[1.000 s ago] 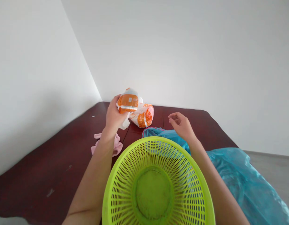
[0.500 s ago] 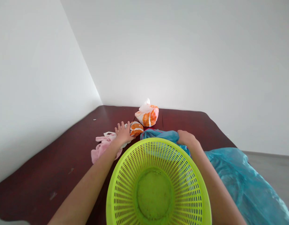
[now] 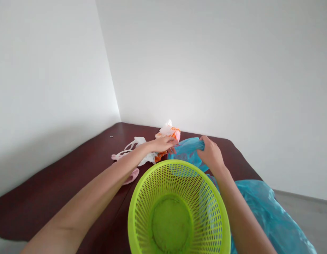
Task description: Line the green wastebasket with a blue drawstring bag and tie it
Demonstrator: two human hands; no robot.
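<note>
A thin blue plastic bag (image 3: 188, 150) lies just beyond the green basket, its right end bunched in the closed fingers of my right hand (image 3: 210, 152). At the bag's left edge is my left hand (image 3: 165, 144), fingers stretched out and apart; whether they touch the film I cannot tell. Under that wrist a white plastic bag with handles (image 3: 139, 141) and an orange part (image 3: 160, 156) shows in pieces. Partly hidden behind my left hand sits a white-and-orange plastic bag (image 3: 168, 129). The green slotted basket (image 3: 171, 222) stands between my forearms, with nothing inside.
Pink cloth (image 3: 131, 176) lies left of the basket. A large blue plastic sheet or bag (image 3: 269, 208) spreads over the right side of the dark red table (image 3: 84, 176). White walls (image 3: 206, 70) meet at a corner behind the table.
My left hand has moved right from the white bag to the blue bag's edge. My right hand has raised its end of the blue bag. The white bag has shifted and spread, and the view has tilted.
</note>
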